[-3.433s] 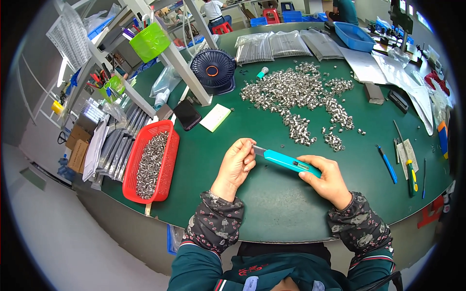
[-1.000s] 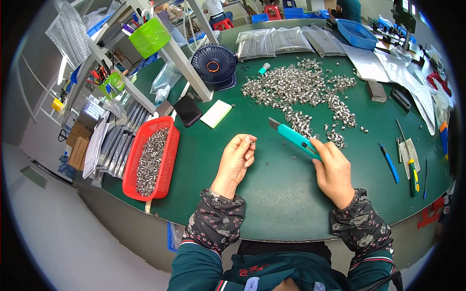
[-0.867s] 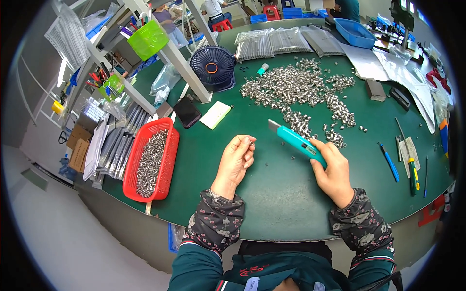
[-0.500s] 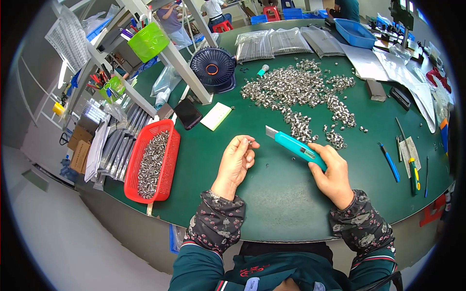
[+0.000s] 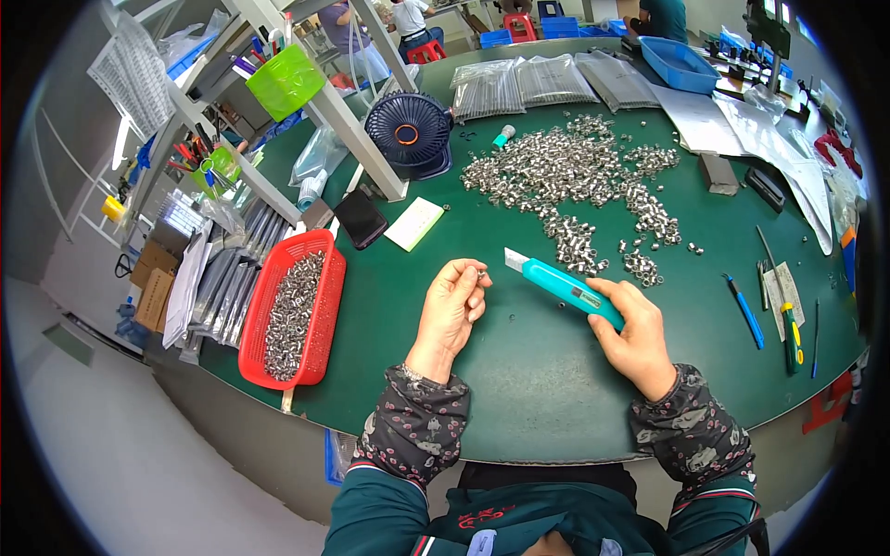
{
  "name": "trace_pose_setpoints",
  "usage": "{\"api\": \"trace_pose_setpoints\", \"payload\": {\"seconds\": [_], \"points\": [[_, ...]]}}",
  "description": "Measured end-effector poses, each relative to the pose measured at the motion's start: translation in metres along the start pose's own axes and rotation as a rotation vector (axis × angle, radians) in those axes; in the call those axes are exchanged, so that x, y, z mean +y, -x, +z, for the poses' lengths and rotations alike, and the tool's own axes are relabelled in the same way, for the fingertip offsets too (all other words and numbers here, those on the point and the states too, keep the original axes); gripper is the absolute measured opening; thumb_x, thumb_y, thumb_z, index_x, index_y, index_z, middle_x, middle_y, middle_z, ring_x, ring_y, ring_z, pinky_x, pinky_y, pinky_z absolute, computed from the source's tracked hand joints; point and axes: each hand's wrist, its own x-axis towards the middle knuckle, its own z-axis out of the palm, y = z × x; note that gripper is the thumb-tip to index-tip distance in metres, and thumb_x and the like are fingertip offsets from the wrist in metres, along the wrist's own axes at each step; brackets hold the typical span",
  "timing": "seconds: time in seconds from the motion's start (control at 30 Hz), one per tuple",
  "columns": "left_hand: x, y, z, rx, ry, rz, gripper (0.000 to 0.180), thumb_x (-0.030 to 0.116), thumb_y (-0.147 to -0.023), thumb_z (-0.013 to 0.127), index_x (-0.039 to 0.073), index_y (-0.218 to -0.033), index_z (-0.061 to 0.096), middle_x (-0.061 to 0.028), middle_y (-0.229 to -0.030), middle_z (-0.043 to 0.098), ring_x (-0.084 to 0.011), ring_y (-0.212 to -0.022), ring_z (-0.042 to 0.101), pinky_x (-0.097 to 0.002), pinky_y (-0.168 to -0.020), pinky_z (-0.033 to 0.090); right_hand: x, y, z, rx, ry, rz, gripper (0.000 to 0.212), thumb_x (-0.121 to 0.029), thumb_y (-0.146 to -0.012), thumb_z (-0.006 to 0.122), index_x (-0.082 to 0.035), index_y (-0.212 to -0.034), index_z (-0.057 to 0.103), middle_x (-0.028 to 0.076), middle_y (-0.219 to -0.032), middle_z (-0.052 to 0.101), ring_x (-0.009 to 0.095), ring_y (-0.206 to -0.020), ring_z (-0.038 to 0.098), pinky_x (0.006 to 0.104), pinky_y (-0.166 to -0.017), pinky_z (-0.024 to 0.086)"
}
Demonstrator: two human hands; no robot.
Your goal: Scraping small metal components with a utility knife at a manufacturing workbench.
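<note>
Between thumb and forefinger, my left hand (image 5: 451, 310) pinches a small metal ring (image 5: 481, 274), mostly covered by the fingertips. My right hand (image 5: 634, 332) is wrapped round a teal utility knife (image 5: 567, 285). Its bare blade (image 5: 514, 260) points left, a short way from the ring and apart from it. Ahead of both hands a large heap of small silver metal rings (image 5: 556, 167) spreads over the green table (image 5: 528, 398). More of these pieces fill a red plastic basket (image 5: 331, 320) on the left.
A black fan (image 5: 406, 134), a dark phone (image 5: 360, 219) and a yellow-white notepad (image 5: 413, 223) lie beyond my left hand. Bagged rods (image 5: 556, 80) line the back. On the right are a blue-handled tool (image 5: 744, 315), a yellow-green screwdriver (image 5: 792, 338) and a grey block (image 5: 718, 173).
The knife has shifted very slightly left, its blade a little nearer to my left fingertips. My left hand keeps its pinch on the ring.
</note>
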Motion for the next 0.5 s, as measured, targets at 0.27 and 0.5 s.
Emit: {"api": "trace_pose_setpoints", "payload": {"seconds": [0.27,0.5], "points": [[-0.0006,-0.0002,0.0013,0.004,-0.013,0.008,0.015,0.016,-0.086,0.050,0.003,-0.093,0.053,-0.0035,-0.078,0.051,-0.0039,-0.054,0.039,-0.0152,-0.043,0.033,0.0014,-0.0013,-0.0023,-0.130,-0.232,0.180,0.030,-0.007,-0.065,0.061,-0.002,-0.094,0.059,0.015,-0.086,0.060,0.027,-0.076,0.059,0.0314,-0.067,0.045],[-0.0005,0.0014,0.0054,0.023,-0.040,0.003,0.016,0.016,-0.086,0.051,0.003,-0.093,0.053,-0.0022,-0.075,0.049,-0.0042,-0.053,0.039,-0.0153,-0.042,0.033,-0.0004,-0.0003,-0.0040,-0.190,-0.266,0.191,0.030,-0.008,-0.066,0.060,-0.001,-0.095,0.059,0.015,-0.087,0.060,0.026,-0.079,0.059,0.0314,-0.068,0.046]]}}
